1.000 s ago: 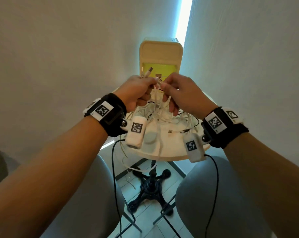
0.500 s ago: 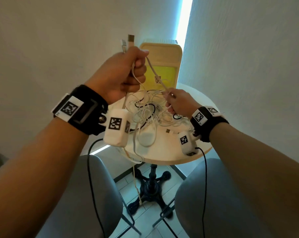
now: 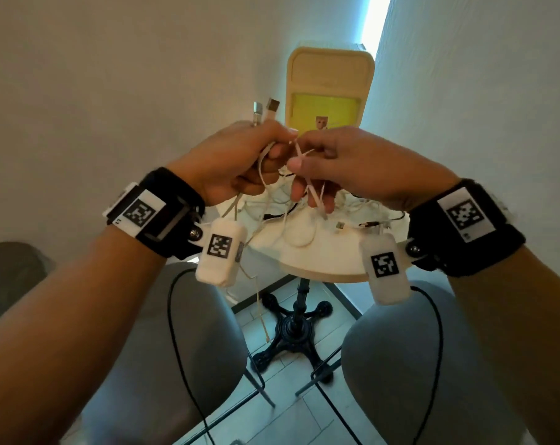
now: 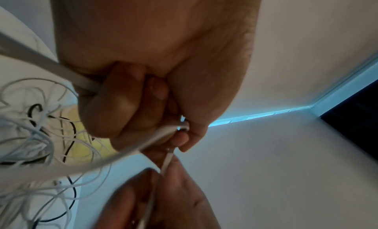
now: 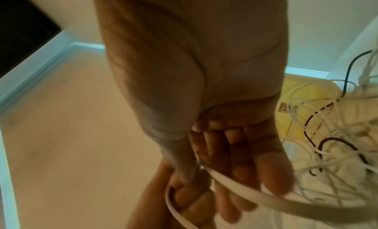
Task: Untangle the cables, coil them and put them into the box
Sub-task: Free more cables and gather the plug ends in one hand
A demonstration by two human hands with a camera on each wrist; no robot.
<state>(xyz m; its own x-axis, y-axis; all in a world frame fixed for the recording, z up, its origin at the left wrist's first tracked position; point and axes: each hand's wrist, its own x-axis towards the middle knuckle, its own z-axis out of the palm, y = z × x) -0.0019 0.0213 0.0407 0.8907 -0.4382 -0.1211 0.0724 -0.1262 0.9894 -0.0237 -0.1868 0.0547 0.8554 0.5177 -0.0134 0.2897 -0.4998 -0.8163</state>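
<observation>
My left hand grips a white flat cable above the round table; two plugs stick up out of the fist. My right hand meets it and pinches the same white cable between thumb and fingers, a strand running down past its fingers. In the left wrist view the cable passes through my curled fingers. Below the hands a tangle of white and black cables lies on the table. The wooden box with a yellow inside stands open at the table's far side.
The small round table stands on a black pedestal base in a corner between two pale walls. My grey-clad knees sit under its near edge. A loose cable end hangs off the table's left side. Black leads drop from both wrist cameras.
My left hand has come down from its raised position and my right hand has risen from the tangle; both now meet above the table on the white cable.
</observation>
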